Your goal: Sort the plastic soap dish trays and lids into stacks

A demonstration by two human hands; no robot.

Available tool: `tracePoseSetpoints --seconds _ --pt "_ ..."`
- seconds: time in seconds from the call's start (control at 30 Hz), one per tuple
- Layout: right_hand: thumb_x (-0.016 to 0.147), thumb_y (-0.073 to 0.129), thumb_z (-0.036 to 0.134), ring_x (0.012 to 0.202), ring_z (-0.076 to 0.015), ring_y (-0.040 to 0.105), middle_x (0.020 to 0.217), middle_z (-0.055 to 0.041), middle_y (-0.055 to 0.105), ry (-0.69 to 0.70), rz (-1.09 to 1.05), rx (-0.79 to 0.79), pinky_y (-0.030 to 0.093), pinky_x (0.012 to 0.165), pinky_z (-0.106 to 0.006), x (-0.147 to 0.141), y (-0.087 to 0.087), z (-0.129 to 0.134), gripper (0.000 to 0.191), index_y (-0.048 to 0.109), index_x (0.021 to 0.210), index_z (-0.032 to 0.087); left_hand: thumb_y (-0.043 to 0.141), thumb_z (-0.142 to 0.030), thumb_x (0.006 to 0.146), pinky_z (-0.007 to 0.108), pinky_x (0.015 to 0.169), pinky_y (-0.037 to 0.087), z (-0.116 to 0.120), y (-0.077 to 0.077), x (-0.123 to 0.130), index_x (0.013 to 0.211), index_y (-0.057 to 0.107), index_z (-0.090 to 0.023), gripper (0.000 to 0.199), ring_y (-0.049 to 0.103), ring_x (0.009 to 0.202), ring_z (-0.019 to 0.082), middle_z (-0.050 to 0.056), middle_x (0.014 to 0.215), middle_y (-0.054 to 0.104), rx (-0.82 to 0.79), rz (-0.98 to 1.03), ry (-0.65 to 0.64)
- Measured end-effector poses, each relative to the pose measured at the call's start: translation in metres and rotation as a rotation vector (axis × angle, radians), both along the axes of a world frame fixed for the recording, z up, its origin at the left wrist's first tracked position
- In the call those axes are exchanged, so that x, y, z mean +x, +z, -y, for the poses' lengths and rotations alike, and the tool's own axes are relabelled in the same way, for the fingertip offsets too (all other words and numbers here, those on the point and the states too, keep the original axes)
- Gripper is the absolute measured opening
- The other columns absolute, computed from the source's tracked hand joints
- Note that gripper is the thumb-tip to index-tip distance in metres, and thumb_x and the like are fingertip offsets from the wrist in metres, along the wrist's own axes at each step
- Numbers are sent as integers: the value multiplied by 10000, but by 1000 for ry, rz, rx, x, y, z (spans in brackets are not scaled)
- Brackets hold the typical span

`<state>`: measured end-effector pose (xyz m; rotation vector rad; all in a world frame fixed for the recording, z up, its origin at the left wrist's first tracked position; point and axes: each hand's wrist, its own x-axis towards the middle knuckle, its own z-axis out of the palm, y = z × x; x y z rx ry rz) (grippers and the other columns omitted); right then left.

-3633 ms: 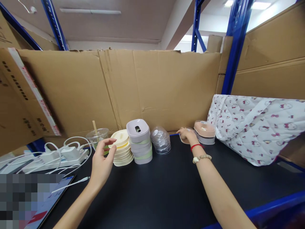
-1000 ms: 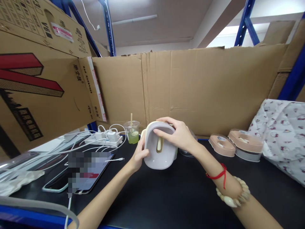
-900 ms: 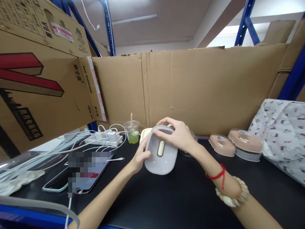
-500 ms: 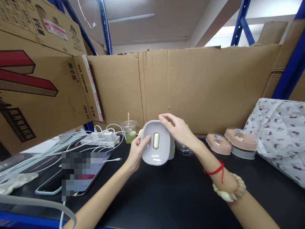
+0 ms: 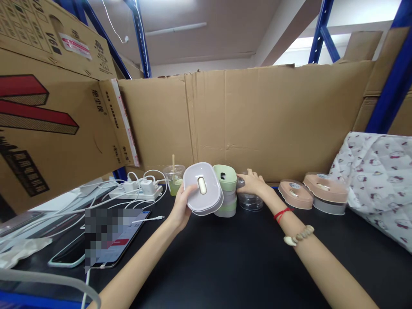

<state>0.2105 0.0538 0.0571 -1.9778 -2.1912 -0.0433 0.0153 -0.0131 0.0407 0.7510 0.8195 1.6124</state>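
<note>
My left hand [image 5: 180, 210] is closed on a pale lilac box [image 5: 209, 199] with rounded corners. The box is tilted toward me, a cream oval piece [image 5: 202, 185] set in its top and a clear rim along its lower edge. My thumb lies on the top near the oval. Just behind it stands a stack of green and grey boxes [image 5: 227, 182], partly covered. My right hand [image 5: 252, 182] reaches over a pile of clear plastic lids or covers [image 5: 251, 202], its fingers apart. Whether it touches them, I cannot tell.
Peach boxes with clear covers [image 5: 294, 194] stand on the right, near a patterned white bag [image 5: 376, 180]. At left are a power strip with cables [image 5: 137, 189], a tablet [image 5: 120, 244] and a drink cup [image 5: 174, 176]. Cardboard [image 5: 257, 116] walls the back.
My right hand has left the lilac box and moved right and down to the clear plastic pile. The lilac box has shifted left and tilted in my left hand, uncovering the green and grey stack.
</note>
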Motion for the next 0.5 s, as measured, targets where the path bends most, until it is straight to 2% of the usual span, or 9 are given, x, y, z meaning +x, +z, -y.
tracePoseSetpoints --seconds 0.1,0.17,0.23,0.3,0.33,0.4,0.5 --pt "760 602 410 1152 -382 497 1351 -179 397 -27 -62 32 367 940 -495 4 6 2 628 451 1353 268 552 -189 722 220 576 480 2 5 -1 782 607 -124 104 610 619 140 3 642 628 -86 64 -13" --pt "773 582 426 1117 -385 523 1332 -173 414 -73 -126 108 385 924 -503 6 13 4 601 472 1339 257 476 -220 788 252 607 506 3 8 -1 783 609 -111 173 636 667 173 25 622 625 -113 106 -40" --pt "770 581 431 1094 -391 534 1306 -177 434 -106 -209 249 400 904 -525 4 21 9 573 517 1303 233 436 -234 828 274 648 525 3 7 -1 843 615 -101 224 651 727 189 55 689 655 -85 118 -105" --pt "762 580 450 1072 -378 545 1283 -171 456 -45 -338 424 413 886 -540 -2 28 16 534 572 1245 221 447 -226 846 269 673 530 3 4 0 966 606 -107 232 654 770 179 75 822 682 -14 106 -184" --pt "763 573 462 1066 -357 550 1266 -156 474 38 -421 500 425 881 -533 -7 31 20 507 595 1211 226 466 -213 846 261 675 531 4 2 0 1029 591 -118 241 653 784 170 78 888 684 33 93 -220" --pt "764 570 472 1072 -296 552 1223 -111 519 308 -576 570 445 891 -491 -18 34 28 450 626 1152 250 511 -173 831 237 652 527 4 -1 0 1128 555 -153 300 648 783 149 68 973 678 122 64 -274" --pt "747 610 437 1099 -218 539 1176 -58 554 711 -652 473 433 946 -422 -31 33 37 392 649 1098 267 555 -158 815 215 643 520 4 -4 0 1211 517 -199 399 645 801 137 51 1026 669 193 47 -316"
